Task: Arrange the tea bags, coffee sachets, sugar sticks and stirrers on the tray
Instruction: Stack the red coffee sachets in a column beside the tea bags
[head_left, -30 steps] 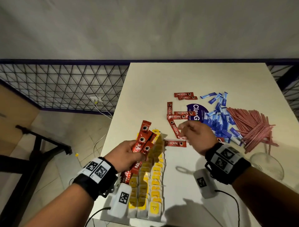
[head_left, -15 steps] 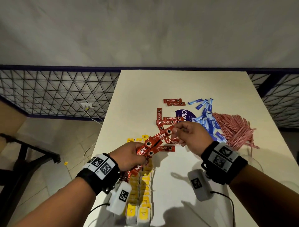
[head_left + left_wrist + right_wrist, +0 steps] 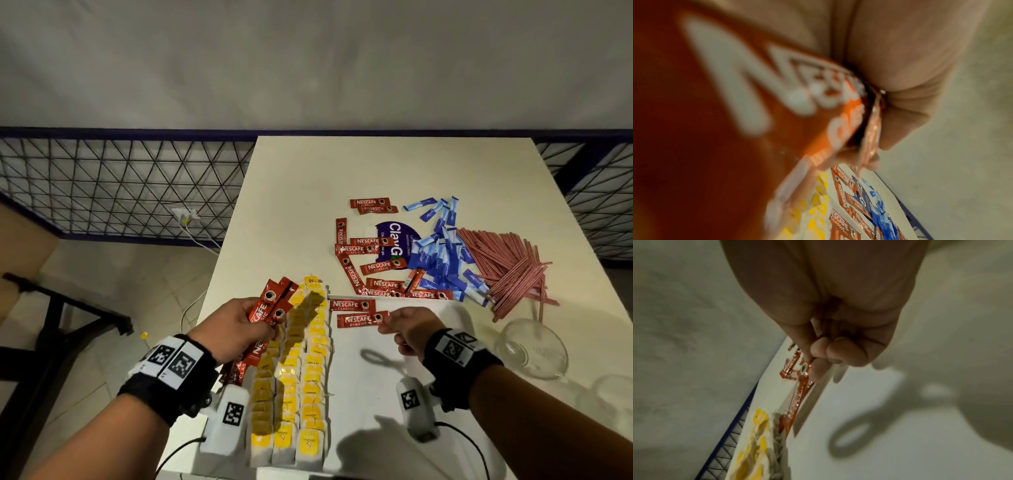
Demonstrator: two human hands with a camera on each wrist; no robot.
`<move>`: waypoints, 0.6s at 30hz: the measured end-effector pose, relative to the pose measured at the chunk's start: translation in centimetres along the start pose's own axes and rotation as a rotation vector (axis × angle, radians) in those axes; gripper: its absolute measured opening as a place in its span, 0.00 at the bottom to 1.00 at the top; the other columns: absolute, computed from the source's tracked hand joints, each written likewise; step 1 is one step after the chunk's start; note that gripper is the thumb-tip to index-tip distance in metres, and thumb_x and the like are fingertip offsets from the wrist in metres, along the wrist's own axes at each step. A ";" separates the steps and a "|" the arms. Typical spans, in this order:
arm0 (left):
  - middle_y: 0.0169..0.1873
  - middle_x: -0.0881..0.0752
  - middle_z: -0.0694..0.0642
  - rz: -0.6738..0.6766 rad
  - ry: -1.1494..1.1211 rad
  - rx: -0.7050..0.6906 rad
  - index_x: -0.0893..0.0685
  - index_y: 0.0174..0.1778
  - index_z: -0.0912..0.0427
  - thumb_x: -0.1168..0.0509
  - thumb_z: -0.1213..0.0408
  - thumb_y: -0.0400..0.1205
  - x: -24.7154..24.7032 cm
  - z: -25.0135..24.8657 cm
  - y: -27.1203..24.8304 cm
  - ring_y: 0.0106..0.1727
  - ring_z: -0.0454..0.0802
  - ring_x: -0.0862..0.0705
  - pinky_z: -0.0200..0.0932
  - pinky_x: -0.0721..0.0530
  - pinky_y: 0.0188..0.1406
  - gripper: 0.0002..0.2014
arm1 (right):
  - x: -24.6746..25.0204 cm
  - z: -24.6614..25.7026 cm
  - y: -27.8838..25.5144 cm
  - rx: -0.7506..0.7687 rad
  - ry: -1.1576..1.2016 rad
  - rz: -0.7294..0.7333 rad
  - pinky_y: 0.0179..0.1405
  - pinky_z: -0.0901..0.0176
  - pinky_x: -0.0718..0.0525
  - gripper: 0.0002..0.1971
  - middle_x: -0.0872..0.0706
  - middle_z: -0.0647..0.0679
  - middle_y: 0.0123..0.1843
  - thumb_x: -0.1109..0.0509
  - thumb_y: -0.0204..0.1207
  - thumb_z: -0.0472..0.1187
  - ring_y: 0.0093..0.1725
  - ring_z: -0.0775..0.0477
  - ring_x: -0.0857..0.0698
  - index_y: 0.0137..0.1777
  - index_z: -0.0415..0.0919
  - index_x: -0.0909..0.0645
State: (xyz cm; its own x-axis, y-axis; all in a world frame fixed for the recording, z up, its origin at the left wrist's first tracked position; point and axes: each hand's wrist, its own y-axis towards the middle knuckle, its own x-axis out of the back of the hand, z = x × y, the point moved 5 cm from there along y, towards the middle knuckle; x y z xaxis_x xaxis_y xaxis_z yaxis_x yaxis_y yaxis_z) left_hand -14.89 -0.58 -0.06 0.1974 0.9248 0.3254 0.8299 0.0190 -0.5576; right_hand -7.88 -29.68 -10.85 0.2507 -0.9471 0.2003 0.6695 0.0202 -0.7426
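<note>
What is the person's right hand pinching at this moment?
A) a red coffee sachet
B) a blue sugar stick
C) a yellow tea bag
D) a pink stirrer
A: the right hand pinches the end of a red coffee sachet between thumb and fingertips, beside the rows of yellow tea bags; the right wrist view shows the same red sachet at the fingers.

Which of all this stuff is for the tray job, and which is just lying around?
For the job:
- tea bags
- coffee sachets
- sugar sticks
- stirrers
- tray

Just lying about:
- glass cup
- purple packet
- wall plug
</note>
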 end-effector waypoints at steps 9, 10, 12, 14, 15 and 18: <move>0.32 0.11 0.57 -0.005 -0.008 0.031 0.15 0.45 0.61 0.29 0.74 0.76 0.6 1.4 -0.3 0.27 0.50 0.15 0.41 0.17 0.29 0.06 | -2.0 1.6 1.2 0.030 -0.428 -0.106 0.58 0.47 0.14 0.08 0.10 0.46 0.49 0.30 0.75 0.41 0.48 0.41 0.14 0.49 0.41 0.11; 0.32 0.10 0.56 -0.009 0.005 0.031 0.15 0.44 0.61 0.30 0.75 0.77 0.8 1.6 -0.3 0.27 0.50 0.15 0.41 0.16 0.30 0.06 | -2.1 1.6 1.3 0.030 -0.459 -0.107 0.60 0.46 0.15 0.09 0.10 0.46 0.50 0.30 0.75 0.42 0.51 0.41 0.13 0.49 0.41 0.11; 0.33 0.10 0.58 -0.007 0.006 0.025 0.14 0.43 0.59 0.30 0.75 0.77 0.9 1.7 -0.3 0.27 0.51 0.16 0.42 0.16 0.31 0.06 | -2.2 1.8 1.3 0.030 -0.492 -0.105 0.61 0.46 0.16 0.09 0.10 0.46 0.52 0.29 0.76 0.44 0.53 0.41 0.13 0.48 0.40 0.11; 0.34 0.10 0.60 -0.001 -0.007 0.020 0.13 0.41 0.57 0.28 0.73 0.75 1.0 1.7 -0.3 0.28 0.53 0.17 0.42 0.17 0.31 0.06 | -2.3 2.1 1.3 0.039 -0.549 -0.104 0.61 0.47 0.16 0.10 0.10 0.46 0.53 0.30 0.76 0.45 0.53 0.41 0.13 0.48 0.40 0.11; 0.34 0.10 0.59 -0.001 -0.006 0.017 0.14 0.42 0.58 0.29 0.73 0.76 1.0 1.7 -0.3 0.28 0.53 0.16 0.42 0.17 0.31 0.06 | -2.3 2.2 1.4 0.043 -0.598 -0.102 0.61 0.48 0.16 0.11 0.11 0.46 0.54 0.31 0.76 0.46 0.53 0.42 0.13 0.49 0.40 0.11; 0.33 0.11 0.59 -0.007 0.010 0.012 0.15 0.42 0.59 0.31 0.75 0.77 1.0 1.7 -0.2 0.26 0.50 0.17 0.39 0.18 0.28 0.06 | -2.0 2.4 1.4 0.058 -0.669 -0.168 0.57 0.57 0.18 0.15 0.13 0.50 0.52 0.28 0.75 0.51 0.52 0.47 0.16 0.53 0.40 0.15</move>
State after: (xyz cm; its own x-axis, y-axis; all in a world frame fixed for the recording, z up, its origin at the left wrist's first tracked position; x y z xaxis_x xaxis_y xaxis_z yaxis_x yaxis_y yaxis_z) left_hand -15.72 0.97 -0.93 0.1971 0.9208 0.3367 0.8251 0.0297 -0.5641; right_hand -5.70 -27.01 -10.76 0.5058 -0.5378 0.6745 0.7684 -0.0745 -0.6356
